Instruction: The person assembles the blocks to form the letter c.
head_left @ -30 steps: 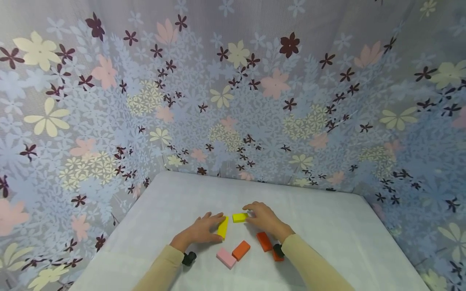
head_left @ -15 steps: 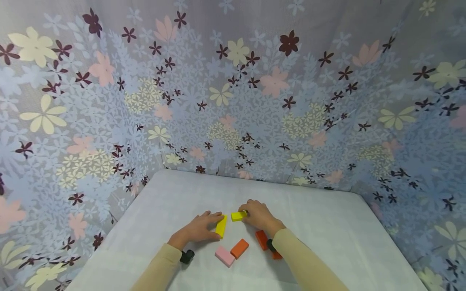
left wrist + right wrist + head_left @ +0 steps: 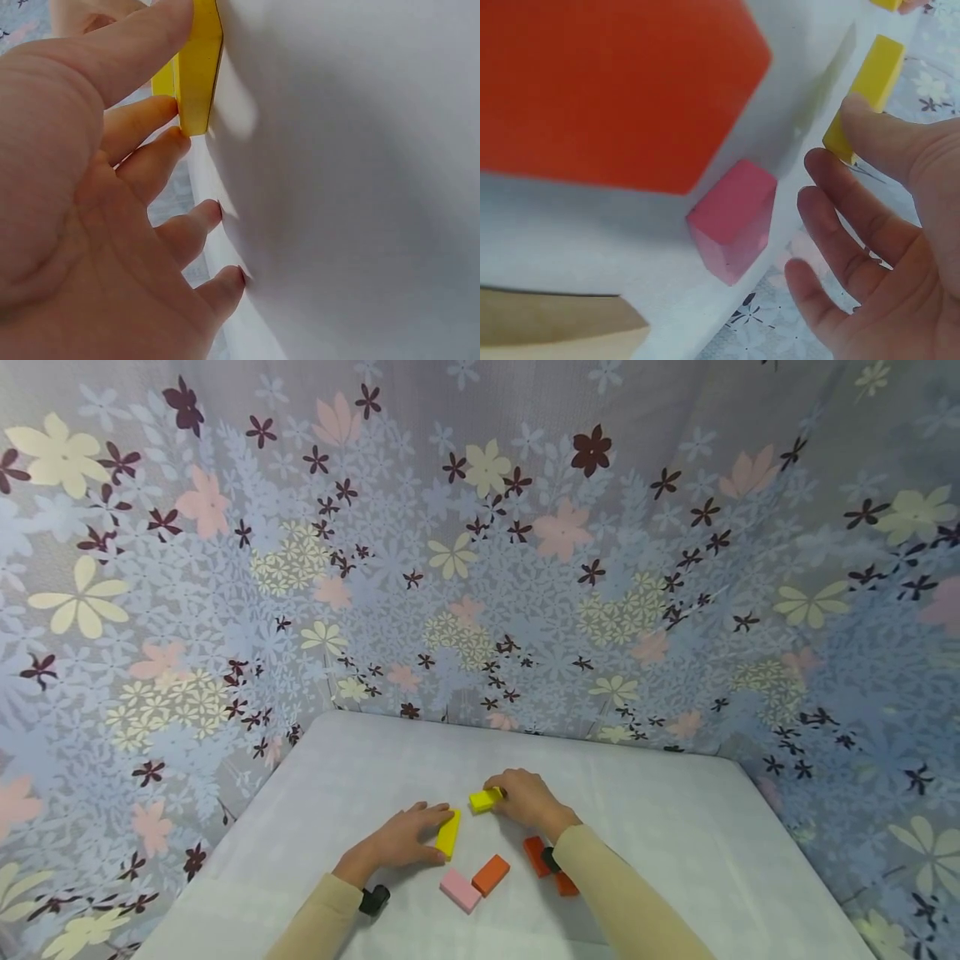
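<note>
The left hand spans the left yellow block, thumb at its near end and fingertips at its far end, on the middle part of the surface, the closer of the two yellow ones to the left edge. Gripping it by the ends leaves its long sides bare, probably so that it can be steadied or turned without a finger in the way. The right hand pinches the right yellow block by one end, a little nearer the far edge; its other end points free toward the left block, the two apart. Whether the right block is lifted I cannot tell.

Toward the near side, whose edge is out of view, the pink block and orange block meet at a corner, touching or very nearly. A red block and second red block lie toward the right edge, partly under the right forearm, perhaps simply out of the work's way.

The left wrist view shows what the head view hides: two fingers off the block, tips seemingly down on the surface, perhaps as a brace. The right wrist view shows thumb against forefinger on the right block, the other fingers loose, and a pink piece beyond a large red face; whether it is the head view's pink block I cannot tell
</note>
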The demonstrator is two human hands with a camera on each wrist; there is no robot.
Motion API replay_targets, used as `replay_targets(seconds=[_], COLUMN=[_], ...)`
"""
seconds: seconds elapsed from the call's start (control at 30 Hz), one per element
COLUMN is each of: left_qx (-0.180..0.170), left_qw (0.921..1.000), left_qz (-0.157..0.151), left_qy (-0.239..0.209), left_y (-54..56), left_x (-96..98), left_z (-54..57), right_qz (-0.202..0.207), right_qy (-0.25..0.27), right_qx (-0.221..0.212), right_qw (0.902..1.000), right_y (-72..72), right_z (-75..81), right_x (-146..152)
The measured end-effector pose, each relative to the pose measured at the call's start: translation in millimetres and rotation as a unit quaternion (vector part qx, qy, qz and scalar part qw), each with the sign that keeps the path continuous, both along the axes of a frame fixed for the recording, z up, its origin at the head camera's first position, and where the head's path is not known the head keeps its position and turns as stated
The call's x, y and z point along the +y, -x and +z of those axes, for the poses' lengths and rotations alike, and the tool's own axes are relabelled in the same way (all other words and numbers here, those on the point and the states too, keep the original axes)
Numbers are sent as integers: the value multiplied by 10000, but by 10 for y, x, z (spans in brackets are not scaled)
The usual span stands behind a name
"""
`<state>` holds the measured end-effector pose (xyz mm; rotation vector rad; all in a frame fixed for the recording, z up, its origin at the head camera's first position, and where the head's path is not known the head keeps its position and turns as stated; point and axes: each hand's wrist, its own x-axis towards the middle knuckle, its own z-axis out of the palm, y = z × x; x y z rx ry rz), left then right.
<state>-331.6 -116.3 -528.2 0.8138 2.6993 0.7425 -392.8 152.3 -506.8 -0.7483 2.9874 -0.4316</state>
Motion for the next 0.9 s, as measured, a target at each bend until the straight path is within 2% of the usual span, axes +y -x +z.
replay_targets(seconds=[0.13,0.43,0.7,0.9], left_qx=[-50,-40,-74,-126], left_qw=[9999,9993,9990,9988], left_qz=[-9,97,207,260], left_qy=[-87,-352,-381,-393], left_y=[-45,-40,-36,-24], left_x=[-29,-55,-59,-62], left_z=[31,-10,-29,-52], right_qz=[108,187,374,327], right_qy=[27,-68,-176,-173], right_qx=[-31,-66,24,-50], right_qw=[9999,9998,9991,9993], right_y=[32,104,98,86], right_z=[33,-16,-23,-11], right_x=[-68,-191,-258,-301])
